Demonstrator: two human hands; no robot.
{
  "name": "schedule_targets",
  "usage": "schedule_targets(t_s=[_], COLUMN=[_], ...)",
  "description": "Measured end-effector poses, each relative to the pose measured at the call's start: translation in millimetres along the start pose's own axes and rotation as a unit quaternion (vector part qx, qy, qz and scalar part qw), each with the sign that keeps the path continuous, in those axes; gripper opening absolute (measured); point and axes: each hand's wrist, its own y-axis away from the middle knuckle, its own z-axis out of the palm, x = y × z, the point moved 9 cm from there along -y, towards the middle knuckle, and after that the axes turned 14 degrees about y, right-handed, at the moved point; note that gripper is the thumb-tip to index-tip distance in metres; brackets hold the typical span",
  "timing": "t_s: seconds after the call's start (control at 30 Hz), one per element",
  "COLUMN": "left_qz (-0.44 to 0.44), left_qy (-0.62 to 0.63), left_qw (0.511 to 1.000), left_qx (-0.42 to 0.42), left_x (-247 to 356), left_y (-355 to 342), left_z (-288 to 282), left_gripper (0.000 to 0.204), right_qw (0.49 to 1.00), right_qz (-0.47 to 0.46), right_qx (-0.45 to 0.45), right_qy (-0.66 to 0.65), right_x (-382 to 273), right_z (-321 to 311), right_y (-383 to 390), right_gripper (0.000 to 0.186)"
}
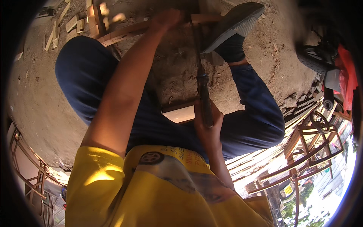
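Note:
My left arm reaches far forward. My left hand [170, 18] is closed on a long, slightly curved wooden piece [130, 29], its fingers partly lost in shadow and blur. Close to my lap, my right hand [211, 123] wraps round the dark handle of a long tool [203, 85]. A narrow dark shaft runs forward from that handle to the wood beside my left hand; its tip is too dim to make out. My foot in a grey shoe [234, 26] is against the right end of the wooden piece.
I sit on bare earth ground [38, 90] with my legs bent. Wood offcuts [73, 24] lie at the far left. At the right are a black tyre [315, 58], a red sheet [346, 75] and wooden chair frames [310, 151]. Another wooden frame [30, 170] stands at the left.

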Motion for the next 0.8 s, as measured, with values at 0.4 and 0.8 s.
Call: schedule_targets(t_s=[0.4,0.8], left_qz=[0.004,0.027], left_qy=[-0.028,-0.018], left_qw=[0.999,0.999], left_qx=[0.016,0.028], left_x=[16.0,24.9], left_y=[9.0,13.2], left_z=[-2.2,-3.8], left_gripper=[0.037,0.033], right_qw=[0.988,0.981], right_qz=[0.124,0.163], right_qx=[-0.070,-0.069], right_qy=[-0.061,-0.078], right_x=[-8.9,-1.9], right_z=[10.0,29.2], right_y=[-33.7,-44.3], right_gripper=[0.013,0.012])
